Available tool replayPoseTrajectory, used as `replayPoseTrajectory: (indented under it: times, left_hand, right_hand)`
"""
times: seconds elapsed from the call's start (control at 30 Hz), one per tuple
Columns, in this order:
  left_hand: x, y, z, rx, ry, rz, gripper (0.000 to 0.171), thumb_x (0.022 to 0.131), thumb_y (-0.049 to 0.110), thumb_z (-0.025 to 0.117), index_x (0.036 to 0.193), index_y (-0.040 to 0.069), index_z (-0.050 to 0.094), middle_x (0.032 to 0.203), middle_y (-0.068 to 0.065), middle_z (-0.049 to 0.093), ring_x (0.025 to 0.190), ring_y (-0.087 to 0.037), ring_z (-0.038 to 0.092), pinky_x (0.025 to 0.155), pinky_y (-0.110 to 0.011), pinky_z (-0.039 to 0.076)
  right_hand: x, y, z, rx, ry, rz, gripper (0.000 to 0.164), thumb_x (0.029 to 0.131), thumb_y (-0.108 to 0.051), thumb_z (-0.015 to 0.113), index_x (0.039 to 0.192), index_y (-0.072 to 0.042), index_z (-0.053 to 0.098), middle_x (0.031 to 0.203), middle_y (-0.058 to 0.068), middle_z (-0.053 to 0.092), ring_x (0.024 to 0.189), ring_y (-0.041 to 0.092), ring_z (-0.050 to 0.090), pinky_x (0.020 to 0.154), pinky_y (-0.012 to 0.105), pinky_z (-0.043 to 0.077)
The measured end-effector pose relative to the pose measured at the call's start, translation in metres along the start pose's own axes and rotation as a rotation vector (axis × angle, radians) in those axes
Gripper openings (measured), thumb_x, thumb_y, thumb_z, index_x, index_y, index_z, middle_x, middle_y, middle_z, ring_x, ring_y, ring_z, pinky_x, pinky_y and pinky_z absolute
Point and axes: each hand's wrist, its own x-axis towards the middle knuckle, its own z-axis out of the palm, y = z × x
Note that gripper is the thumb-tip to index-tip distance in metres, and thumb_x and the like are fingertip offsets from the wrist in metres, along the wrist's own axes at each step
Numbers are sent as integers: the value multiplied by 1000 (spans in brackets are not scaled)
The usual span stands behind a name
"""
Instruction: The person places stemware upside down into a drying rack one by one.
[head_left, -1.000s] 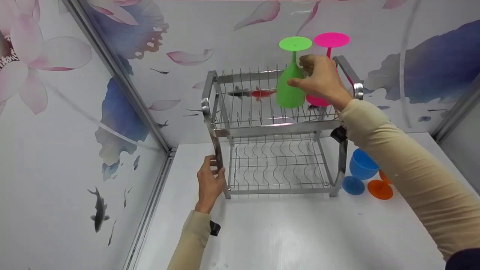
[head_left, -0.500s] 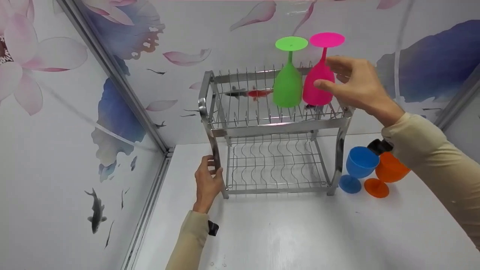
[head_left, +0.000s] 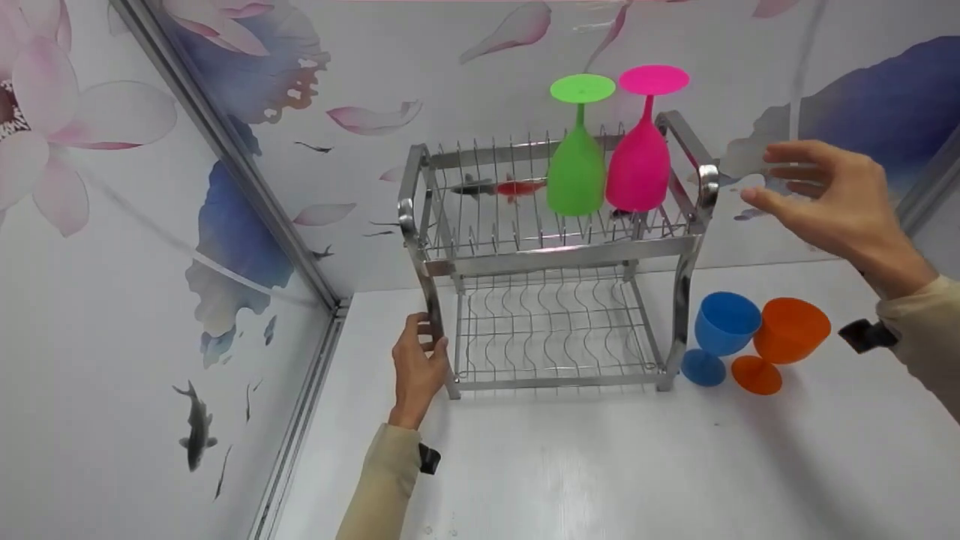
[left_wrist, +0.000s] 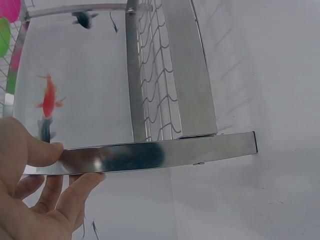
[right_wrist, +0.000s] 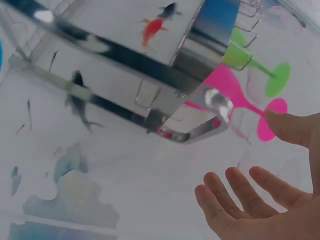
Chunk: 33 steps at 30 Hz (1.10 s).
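My left hand [head_left: 418,371] grips the left front leg of the metal dish rack [head_left: 555,259]; in the left wrist view, the thumb [left_wrist: 45,151] lies on one side of the flat metal leg and the fingers on the other. My right hand [head_left: 840,206] is in the air right of the rack, fingers spread and holding nothing. On the rack's upper tier a green goblet [head_left: 576,172] and a pink goblet [head_left: 637,169] stand upside down side by side, bases up. The right wrist view shows the pink goblet [right_wrist: 227,85] beyond the rack's corner.
Right of the rack, a blue goblet [head_left: 726,324] and an orange goblet [head_left: 791,330] stand upright close together on the white table [head_left: 570,465]. The rack's lower tier [head_left: 555,330] is bare wire. Printed walls rise behind and at the left [head_left: 135,315].
My right hand has let go of the green goblet and moved right, past the pink one and off the rack. The goblets stay in place; the left hand keeps its grip.
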Motion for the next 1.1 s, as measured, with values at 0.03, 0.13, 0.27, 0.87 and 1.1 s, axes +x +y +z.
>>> replayPoseTrajectory:
  times: [0.03,0.13,0.27,0.87,1.1]
  left_hand:
    - [0,0,0,0,0,2,42,96,-4,72,137,2,60,116,-17,71,95,-30,78,80,-38,67]
    - [-1,1,0,-4,0,6,42,96,-5,71,136,2,59,116,-17,71,95,-30,77,80,-38,67]
    - [0,1,0,-10,3,10,42,96,-5,71,136,2,60,115,-18,71,93,-30,78,79,-38,68]
    - [-3,-2,2,9,11,17,44,96,-6,72,137,1,59,115,-19,71,93,-34,78,79,-43,67]
    - [-3,-2,2,6,15,25,42,96,-5,71,136,2,59,115,-18,71,93,-32,79,79,-41,68]
  right_hand:
    - [-3,10,-2,-9,2,12,69,99,-41,76,157,-12,53,156,25,54,141,54,52,122,49,44]
    - [-14,38,-8,-36,3,51,71,101,-40,75,159,-9,49,157,29,51,142,58,48,123,55,40]
    - [-31,69,-13,-43,-4,102,74,102,-41,72,161,-6,44,158,32,48,141,61,46,118,63,39]
    - [-102,170,-1,-39,8,287,82,107,-45,64,165,0,30,166,37,32,146,65,34,114,79,29]
    - [-130,214,23,-19,45,314,78,101,-40,75,161,-2,42,160,33,45,141,49,51,96,3,46]
